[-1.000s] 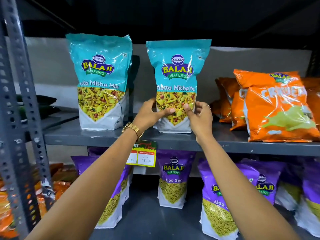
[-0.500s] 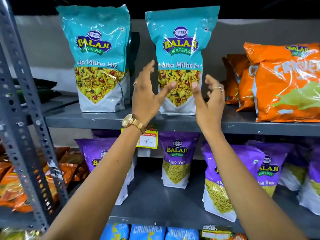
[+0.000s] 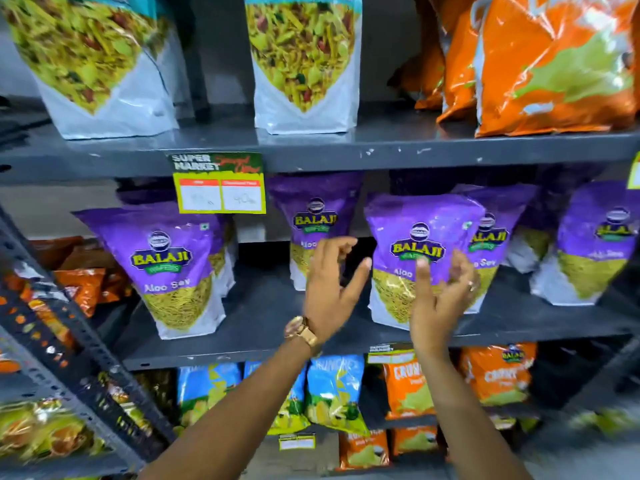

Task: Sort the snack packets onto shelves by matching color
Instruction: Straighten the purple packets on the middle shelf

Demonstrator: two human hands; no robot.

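Dark grey metal shelving (image 3: 346, 147) across the whole view, in stacked tiers. Scuffed and chipped along the front edge of the upper shelf. Yellow and green price tag (image 3: 219, 183) clipped to that edge, left of centre. Slotted, perforated upright post (image 3: 69, 327) slanting down the left side. Pale grey wall (image 3: 45, 216) behind the shelves at the left. Glossy shelf surfaces under bright overhead light, with dim recesses further back. Second rack (image 3: 20, 375) at the far left, blurred. Light grey floor (image 3: 571, 455) at the lower right corner.
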